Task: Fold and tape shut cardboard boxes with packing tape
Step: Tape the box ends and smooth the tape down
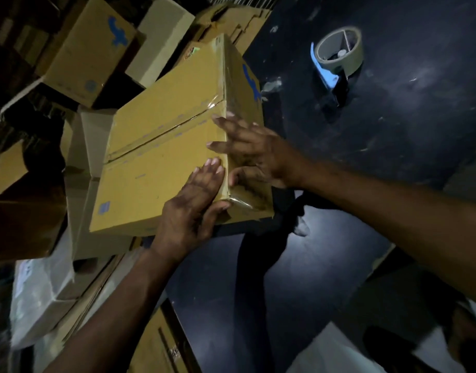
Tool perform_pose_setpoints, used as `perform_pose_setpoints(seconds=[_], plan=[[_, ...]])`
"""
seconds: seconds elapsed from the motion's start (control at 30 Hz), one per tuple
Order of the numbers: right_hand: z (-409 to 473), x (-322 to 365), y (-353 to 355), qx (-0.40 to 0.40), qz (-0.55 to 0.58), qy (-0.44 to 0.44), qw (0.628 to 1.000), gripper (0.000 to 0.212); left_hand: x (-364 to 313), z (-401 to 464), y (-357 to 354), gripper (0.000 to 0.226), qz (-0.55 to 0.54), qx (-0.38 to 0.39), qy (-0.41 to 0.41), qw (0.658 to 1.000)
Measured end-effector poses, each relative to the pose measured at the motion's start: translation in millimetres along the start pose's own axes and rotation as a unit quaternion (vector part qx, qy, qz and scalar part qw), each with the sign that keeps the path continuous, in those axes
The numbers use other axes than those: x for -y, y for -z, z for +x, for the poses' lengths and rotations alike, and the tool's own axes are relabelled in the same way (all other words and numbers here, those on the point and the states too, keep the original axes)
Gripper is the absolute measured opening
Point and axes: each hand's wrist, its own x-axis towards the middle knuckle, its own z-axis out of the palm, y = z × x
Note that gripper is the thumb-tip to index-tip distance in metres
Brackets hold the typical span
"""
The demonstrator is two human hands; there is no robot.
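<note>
A closed yellow-brown cardboard box (161, 157) with a blue printed logo sits at the left edge of a dark, scuffed table (393, 130), overhanging a heap of other boxes. The left hand (194, 208) lies flat on the box's top near its closest corner, fingers straight, thumb wrapped round the corner. The right hand (253, 154) presses open-fingered against the box's taped side face (clear tape glints along that edge and the corner). A tape dispenser (337, 57) with a pale roll and light-blue blade guard stands well apart on the table. Behind the box lies a jumble of plain brown cartons (89, 49); their contents cannot be seen.
</note>
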Motion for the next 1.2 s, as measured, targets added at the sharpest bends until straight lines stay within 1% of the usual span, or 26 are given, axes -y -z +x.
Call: perform_pose_setpoints(seconds=[0.1,0.13,0.23,0.33,0.43,0.57,0.7,0.83,0.87,0.93,1.0,1.07,1.13,1.2], plan=[[6,-3,14,0.031,-0.024,0.012,0.999,0.080,0,2,-1,0.078,0.020,-0.008,-0.017,1.000],[7,-4,17,0.036,-0.023,0.023,0.999,0.080,-1,2,-2,0.081,0.027,-0.013,-0.018,0.999],[6,-3,21,0.048,0.002,0.031,0.998,0.080,-2,0,-9,0.076,0.043,-0.048,-0.019,0.998],[3,4,17,0.037,0.000,0.007,0.999,0.088,-4,-1,-14,0.076,0.037,-0.073,-0.014,0.997],[0,2,11,0.028,-0.028,0.015,0.999,0.097,-9,-2,-18,0.077,0.028,-0.098,0.001,0.995],[1,-12,23,0.069,-0.088,0.053,0.992,0.100,-16,0,-22,0.077,0.009,-0.132,0.035,0.991],[3,-13,42,0.135,-0.168,0.041,0.976,0.131,-16,3,-26,0.078,-0.043,-0.157,0.063,0.985],[2,-1,38,0.145,-0.179,0.027,0.973,0.136,-15,3,-20,0.092,-0.072,-0.138,0.108,0.982],[2,1,38,0.149,-0.183,0.021,0.971,0.140,-16,5,-17,0.097,-0.072,-0.124,0.117,0.983],[3,5,39,0.180,-0.191,-0.005,0.965,0.155,-21,7,-9,0.105,-0.064,-0.096,0.141,0.983],[2,9,42,0.216,-0.205,-0.024,0.954,0.168,-25,7,-4,0.104,-0.076,-0.082,0.168,0.980],[0,15,46,0.239,-0.214,-0.032,0.946,0.173,-30,10,-1,0.098,-0.080,-0.092,0.190,0.974],[-1,19,48,0.248,-0.214,-0.038,0.944,0.176,-35,13,0,0.096,-0.087,-0.101,0.230,0.964],[-2,22,49,0.251,-0.220,-0.037,0.942,0.179,-42,17,1,0.104,-0.114,-0.102,0.279,0.948]])
